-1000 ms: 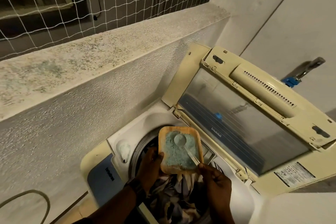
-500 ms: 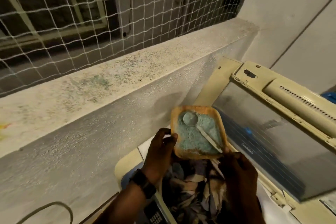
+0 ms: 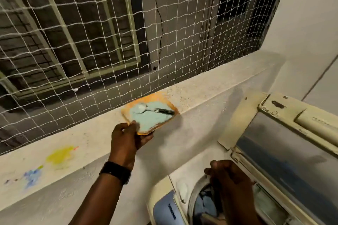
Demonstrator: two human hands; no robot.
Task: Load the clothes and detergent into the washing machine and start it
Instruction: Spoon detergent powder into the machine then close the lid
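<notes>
The netting point(image 3: 109, 29) fills the upper view, with the concrete ledge point(image 3: 210, 86) running below it and the washing machine point(image 3: 164, 206) low at the right, its lid point(image 3: 285, 144) raised. Clothes point(image 3: 204, 202) already lie in the drum, so loading looks done. Whether powder has gone in cannot be seen. What remains, as far as I can judge, is shutting the lid and starting the cycle.

The left hand point(image 3: 126, 140) grips the near edge of the orange tray point(image 3: 128, 110), which sits at the ledge with blue detergent point(image 3: 148, 118) in it and a small scoop point(image 3: 144, 108) resting on the powder. The right hand point(image 3: 228, 175) hovers over the drum opening with fingers curled and loosely closed; whether it holds anything I cannot tell.

Half a second ago the tray was held over the clothes, with the right hand at the scoop handle. Now the tray is up on the ledge and the right hand has let the scoop go
</notes>
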